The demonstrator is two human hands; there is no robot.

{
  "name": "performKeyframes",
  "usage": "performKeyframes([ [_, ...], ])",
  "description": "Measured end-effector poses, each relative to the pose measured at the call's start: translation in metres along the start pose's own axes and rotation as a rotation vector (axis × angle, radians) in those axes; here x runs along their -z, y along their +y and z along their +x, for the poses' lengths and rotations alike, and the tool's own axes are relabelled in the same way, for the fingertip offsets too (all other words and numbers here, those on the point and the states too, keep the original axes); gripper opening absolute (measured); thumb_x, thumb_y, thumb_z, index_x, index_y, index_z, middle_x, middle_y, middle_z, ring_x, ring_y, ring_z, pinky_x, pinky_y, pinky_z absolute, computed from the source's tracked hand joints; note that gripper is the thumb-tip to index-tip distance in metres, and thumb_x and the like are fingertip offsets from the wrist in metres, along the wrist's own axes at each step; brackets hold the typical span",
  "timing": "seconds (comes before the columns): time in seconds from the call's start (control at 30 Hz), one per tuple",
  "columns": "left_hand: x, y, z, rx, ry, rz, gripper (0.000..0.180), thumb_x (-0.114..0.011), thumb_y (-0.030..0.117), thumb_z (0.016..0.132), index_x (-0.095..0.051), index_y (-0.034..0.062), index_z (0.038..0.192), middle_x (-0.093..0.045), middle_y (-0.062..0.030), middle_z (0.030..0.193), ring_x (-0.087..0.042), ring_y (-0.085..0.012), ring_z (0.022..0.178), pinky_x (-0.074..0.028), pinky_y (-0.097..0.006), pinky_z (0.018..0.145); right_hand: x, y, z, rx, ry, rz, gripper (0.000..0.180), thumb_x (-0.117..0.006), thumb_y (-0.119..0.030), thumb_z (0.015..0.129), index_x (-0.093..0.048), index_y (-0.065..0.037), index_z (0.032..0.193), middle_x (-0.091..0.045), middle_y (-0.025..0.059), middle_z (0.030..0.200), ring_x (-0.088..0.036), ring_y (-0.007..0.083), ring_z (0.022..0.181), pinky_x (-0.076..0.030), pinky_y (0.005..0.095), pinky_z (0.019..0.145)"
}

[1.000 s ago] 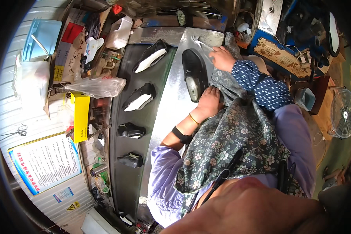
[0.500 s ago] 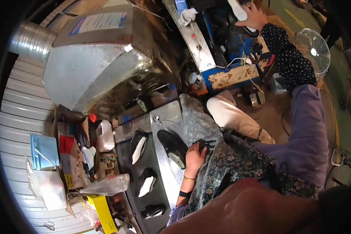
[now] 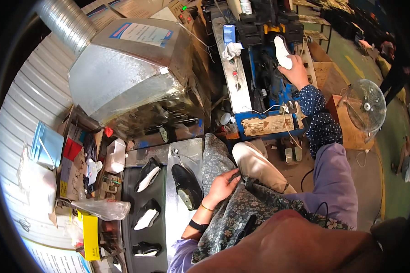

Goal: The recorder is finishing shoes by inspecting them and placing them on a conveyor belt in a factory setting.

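My right hand [image 3: 294, 69] is stretched far forward and grips a white shoe sole [image 3: 282, 52] against the blue machine [image 3: 265, 77]. My left hand [image 3: 221, 187] rests with loosely curled fingers on the patterned cloth [image 3: 223, 214] over my lap and holds nothing. Just left of that hand a black shoe [image 3: 186, 185] lies on the grey metal plate [image 3: 177, 214]. Further black shoes with white soles [image 3: 148, 174] sit in a row on the dark conveyor to the left.
A large sheet-metal hood [image 3: 132, 73] with a ribbed duct stands at the upper left. Boxes, a white container [image 3: 115, 155] and a plastic bag [image 3: 102, 209] crowd the left shelf. A floor fan [image 3: 367, 105] and a cardboard box [image 3: 346, 123] stand at the right.
My right hand left the black shoe on the plate and reached up to the blue machine, now with a white sole. The view swung upward; my left hand moved onto my lap.
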State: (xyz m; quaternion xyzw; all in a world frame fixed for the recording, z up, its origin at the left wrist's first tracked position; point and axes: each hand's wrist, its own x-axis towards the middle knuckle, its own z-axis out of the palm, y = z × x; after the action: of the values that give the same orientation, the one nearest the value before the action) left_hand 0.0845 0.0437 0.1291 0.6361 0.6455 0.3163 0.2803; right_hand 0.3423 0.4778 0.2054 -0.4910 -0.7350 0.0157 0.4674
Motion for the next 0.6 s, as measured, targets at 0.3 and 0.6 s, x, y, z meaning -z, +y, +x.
performKeyframes([
  [0.3, -0.018, 0.01, 0.018, -0.081, -0.098, 0.067, 0.034, -0.064, 0.022, 0.091, -0.063, 0.0009, 0.117, -0.066, -0.0204, 0.112, -0.065, -0.0368, 0.099, -0.052, -0.039, 0.085, 0.017, -0.016, 0.031, -0.03, -0.163, -0.181, 0.075, -0.073, -0.035, 0.069, -0.05, -0.019, 0.138, -0.043, 0.0143, 0.142, -0.054, 0.0458, 0.105, -0.046, 0.0453, 0.093],
  [0.6, -0.008, -0.02, 0.037, 0.005, 0.239, -0.298, 0.03, -0.064, 0.018, 0.093, -0.063, 0.0007, 0.118, -0.066, -0.0137, 0.118, -0.062, -0.0212, 0.11, -0.048, -0.033, 0.095, 0.054, -0.121, -0.117, 0.424, -0.039, 0.368, 0.087, -0.081, -0.022, 0.061, -0.045, -0.009, 0.138, -0.031, 0.0225, 0.15, -0.043, 0.0442, 0.128, -0.04, 0.0455, 0.105],
])
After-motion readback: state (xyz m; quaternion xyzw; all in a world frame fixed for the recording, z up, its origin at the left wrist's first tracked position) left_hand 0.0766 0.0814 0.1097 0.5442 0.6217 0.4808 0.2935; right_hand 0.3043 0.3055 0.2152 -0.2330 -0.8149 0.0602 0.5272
